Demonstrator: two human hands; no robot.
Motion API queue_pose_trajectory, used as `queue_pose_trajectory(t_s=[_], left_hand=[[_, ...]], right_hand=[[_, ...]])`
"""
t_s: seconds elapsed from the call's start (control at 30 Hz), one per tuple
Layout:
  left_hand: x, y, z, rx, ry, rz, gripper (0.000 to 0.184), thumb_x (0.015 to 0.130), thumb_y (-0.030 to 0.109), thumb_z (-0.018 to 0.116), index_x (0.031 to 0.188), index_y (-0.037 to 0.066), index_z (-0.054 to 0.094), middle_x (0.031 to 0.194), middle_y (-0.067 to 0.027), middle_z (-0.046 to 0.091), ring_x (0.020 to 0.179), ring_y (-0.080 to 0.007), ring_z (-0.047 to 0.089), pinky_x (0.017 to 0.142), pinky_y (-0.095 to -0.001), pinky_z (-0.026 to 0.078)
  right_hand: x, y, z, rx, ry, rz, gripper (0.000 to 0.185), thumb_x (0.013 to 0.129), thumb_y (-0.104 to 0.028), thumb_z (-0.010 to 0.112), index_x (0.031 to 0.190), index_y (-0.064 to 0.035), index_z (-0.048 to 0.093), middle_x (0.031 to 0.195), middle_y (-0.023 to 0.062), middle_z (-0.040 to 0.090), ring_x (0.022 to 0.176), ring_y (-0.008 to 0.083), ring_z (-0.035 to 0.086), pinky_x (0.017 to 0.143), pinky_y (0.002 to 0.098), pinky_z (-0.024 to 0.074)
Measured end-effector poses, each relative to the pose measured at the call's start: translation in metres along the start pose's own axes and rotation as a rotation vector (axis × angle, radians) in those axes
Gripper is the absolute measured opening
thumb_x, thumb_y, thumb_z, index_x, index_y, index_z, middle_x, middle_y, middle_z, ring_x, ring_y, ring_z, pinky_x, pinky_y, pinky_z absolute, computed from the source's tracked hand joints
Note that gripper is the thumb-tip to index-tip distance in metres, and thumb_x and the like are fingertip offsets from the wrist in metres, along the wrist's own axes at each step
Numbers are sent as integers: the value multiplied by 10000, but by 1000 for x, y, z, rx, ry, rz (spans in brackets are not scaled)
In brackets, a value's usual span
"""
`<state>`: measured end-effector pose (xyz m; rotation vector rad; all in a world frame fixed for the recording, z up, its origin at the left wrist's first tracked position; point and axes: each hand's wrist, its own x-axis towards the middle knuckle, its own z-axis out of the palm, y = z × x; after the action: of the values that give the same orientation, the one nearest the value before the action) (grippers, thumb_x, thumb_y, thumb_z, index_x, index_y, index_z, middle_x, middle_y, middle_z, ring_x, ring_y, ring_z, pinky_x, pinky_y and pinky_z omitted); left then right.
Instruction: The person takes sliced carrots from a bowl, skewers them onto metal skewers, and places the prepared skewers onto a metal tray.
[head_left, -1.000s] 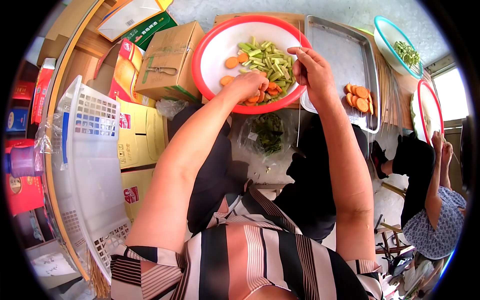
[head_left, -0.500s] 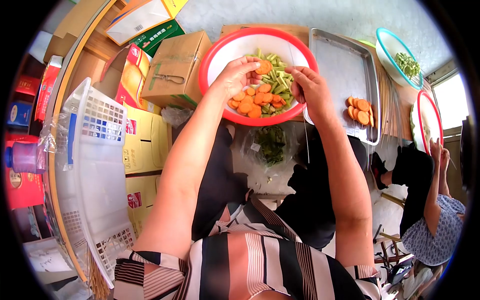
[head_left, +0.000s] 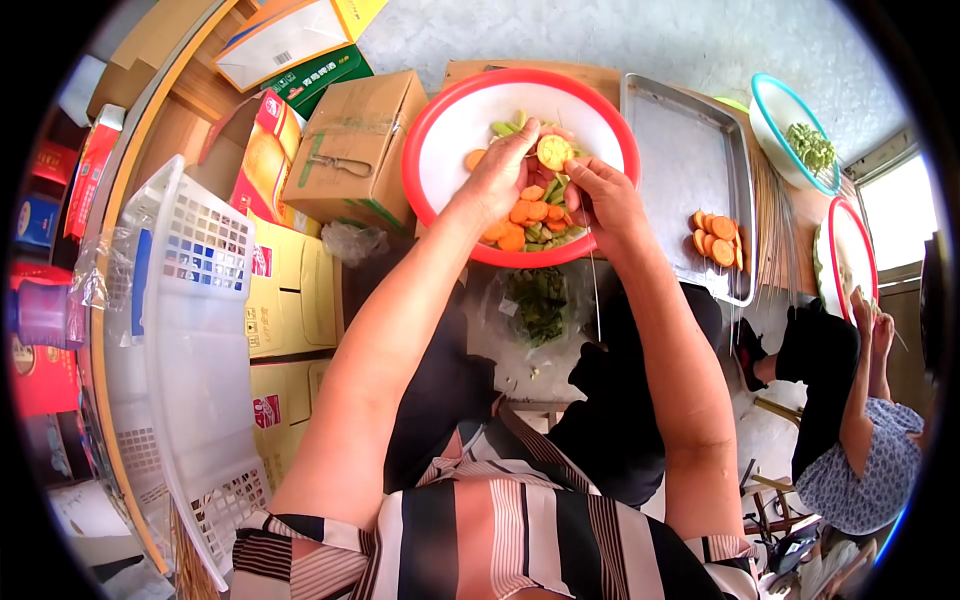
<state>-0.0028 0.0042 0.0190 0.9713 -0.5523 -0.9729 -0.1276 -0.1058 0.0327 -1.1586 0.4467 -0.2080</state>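
Over the red-rimmed white basin (head_left: 425, 190), my left hand (head_left: 503, 172) is closed on a round yellow-orange slice (head_left: 554, 152), held by its edge. My right hand (head_left: 603, 200) is closed on a thin skewer (head_left: 597, 300) that hangs down past the rim. Its fingertips are close to the slice's right edge. Beneath both hands, orange carrot slices (head_left: 511, 237) and cut green stalk pieces (head_left: 504, 128) lie in the basin, partly hidden by the hands.
At the right, a metal tray (head_left: 685, 140) holds a pile of carrot slices (head_left: 722, 250), beside many thin skewers (head_left: 770, 200). A cardboard box (head_left: 350, 150) with a peeler on top stands left. A co-worker (head_left: 860, 460) sits by another basin (head_left: 866, 230) at far right.
My left hand has come up from the basin's pieces with a slice and turned it beside my right hand. The basin and tray appear slightly lower in view.
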Motion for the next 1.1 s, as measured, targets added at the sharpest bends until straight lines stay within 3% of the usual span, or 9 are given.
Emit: queue_pose_trajectory(t_s=[0.07,0.23,0.3,0.47,0.53,1.1], left_hand=[[3,-8,6,75,54,34,562,938,531,347,1045,39,596,838,-18,581,718,-92,510,648,-239,421],[6,-19,15,52,216,101,559,916,566,371,939,54,593,760,-22,575,633,-102,509,600,-246,422],[8,-16,13,-157,399,77,549,933,547,340,883,57,581,747,-37,568,627,-120,509,567,-257,407],[13,4,-15,-445,406,55,612,945,556,234,809,45,543,673,-80,538,566,-173,484,494,-283,371],[14,5,-24,-537,423,25,623,947,554,221,809,38,542,661,-83,526,569,-186,472,499,-290,368],[17,6,-27,-542,372,25,619,952,541,224,817,30,547,653,-83,522,569,-190,476,507,-297,381]], right_hand=[[2,2,2,77,-35,20,160,915,-188,531,838,-48,552,569,18,520,425,85,408,412,216,305],[3,9,7,107,-32,-24,159,925,-185,515,859,-43,549,563,14,515,430,80,401,407,217,293],[-1,6,10,35,15,-59,158,926,-182,511,870,-39,552,561,13,511,428,77,397,405,217,289],[-14,2,16,-48,13,-87,164,929,-169,494,922,-23,569,536,-8,476,414,64,369,403,208,273],[-25,-3,21,-172,-102,-110,188,931,-157,475,970,-12,589,516,-33,433,408,48,345,406,195,260],[-30,3,31,-275,-127,-91,219,928,-129,456,1027,-10,611,563,-65,416,434,28,343,409,193,268]])
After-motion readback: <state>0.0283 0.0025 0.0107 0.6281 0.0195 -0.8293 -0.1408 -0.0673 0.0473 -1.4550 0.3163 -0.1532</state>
